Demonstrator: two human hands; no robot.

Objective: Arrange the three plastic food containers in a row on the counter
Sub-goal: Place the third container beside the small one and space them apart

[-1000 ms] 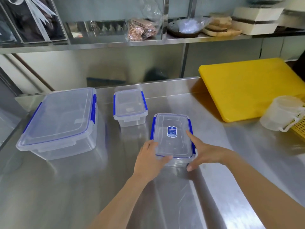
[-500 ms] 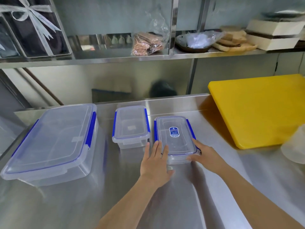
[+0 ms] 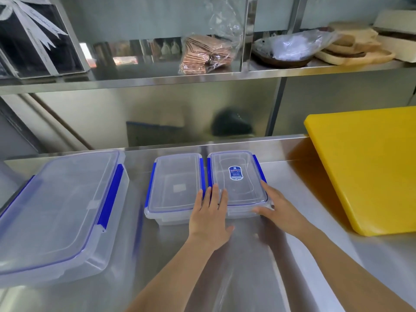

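Note:
Three clear plastic containers with blue clips stand on the steel counter [image 3: 258, 278]. The large container [image 3: 56, 210] is at the left. A small container [image 3: 175, 188] sits in the middle. Touching its right side is the labelled container [image 3: 236, 176], with a blue sticker on its lid. My left hand [image 3: 209, 217] lies flat with fingers together on the near left corner of the labelled container, over the seam between the two small ones. My right hand [image 3: 274, 210] presses the near right corner of the labelled container, thumb on its front wall.
A yellow cutting board [image 3: 364, 167] leans at the right, close to the labelled container. A steel shelf [image 3: 202, 79] above holds a black box with ribbon [image 3: 33, 41], a bag of wafers [image 3: 207, 52], a bagged bowl [image 3: 288, 48] and wooden trays [image 3: 358, 48].
Both hands have pushed the labelled container away from me and left until it sits beside the small middle container. The camera has tilted up and moved closer.

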